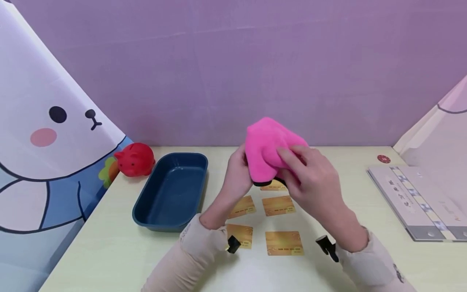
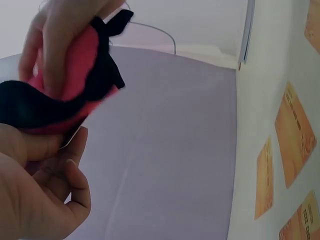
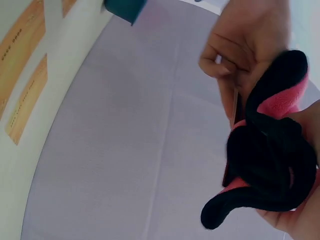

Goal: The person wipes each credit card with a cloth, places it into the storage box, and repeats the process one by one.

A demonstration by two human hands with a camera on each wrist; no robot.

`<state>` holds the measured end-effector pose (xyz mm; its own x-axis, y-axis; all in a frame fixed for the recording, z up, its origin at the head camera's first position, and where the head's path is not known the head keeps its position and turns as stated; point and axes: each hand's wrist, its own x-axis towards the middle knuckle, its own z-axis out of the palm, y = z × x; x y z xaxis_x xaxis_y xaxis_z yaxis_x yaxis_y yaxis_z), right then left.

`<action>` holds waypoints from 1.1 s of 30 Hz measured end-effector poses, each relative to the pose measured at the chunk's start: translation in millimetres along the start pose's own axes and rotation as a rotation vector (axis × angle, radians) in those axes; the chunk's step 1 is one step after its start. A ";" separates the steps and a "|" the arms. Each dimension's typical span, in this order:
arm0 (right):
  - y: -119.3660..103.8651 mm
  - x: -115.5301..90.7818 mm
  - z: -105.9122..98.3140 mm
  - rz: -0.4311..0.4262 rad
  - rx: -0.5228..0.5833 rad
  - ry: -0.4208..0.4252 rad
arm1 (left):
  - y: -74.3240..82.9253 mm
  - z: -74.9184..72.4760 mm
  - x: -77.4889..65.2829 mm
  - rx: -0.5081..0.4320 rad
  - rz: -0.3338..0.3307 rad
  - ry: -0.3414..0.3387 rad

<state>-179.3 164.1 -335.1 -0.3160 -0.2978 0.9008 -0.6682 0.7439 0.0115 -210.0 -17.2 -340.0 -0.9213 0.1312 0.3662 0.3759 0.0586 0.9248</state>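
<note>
Fingers of the left hand (image 1: 238,169) and right hand (image 1: 313,178) curl round a pink plush (image 1: 268,152), with little gap left, gripping it from either side. Below spreads the table (image 1: 95,247), a flat grey-white box (image 1: 416,202) at its right, a blue tray (image 1: 171,198) at its left. The plush, black along its underside, is up off the table above the cards; a red piggy bank (image 1: 136,160) stands beside the tray, gold cards (image 1: 283,243) lie flat. Smallest, a thin dark-edged piece (image 3: 236,106) shows at the left fingertips; I cannot tell what it is. The step in hand looks like two-handed handling of the plush; the next move probably calls for a steady left grip while the right fingers work its folds.
</note>
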 end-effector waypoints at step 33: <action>31.4 -6.6 -10.3 0.232 -0.090 -0.120 | 10.0 -3.6 2.6 -0.072 -0.047 0.011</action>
<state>-191.3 195.6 -336.3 -0.5349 -0.1783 0.8259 -0.5076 0.8492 -0.1455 -208.9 -19.8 -329.5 -0.9389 0.1193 0.3230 0.3245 -0.0071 0.9459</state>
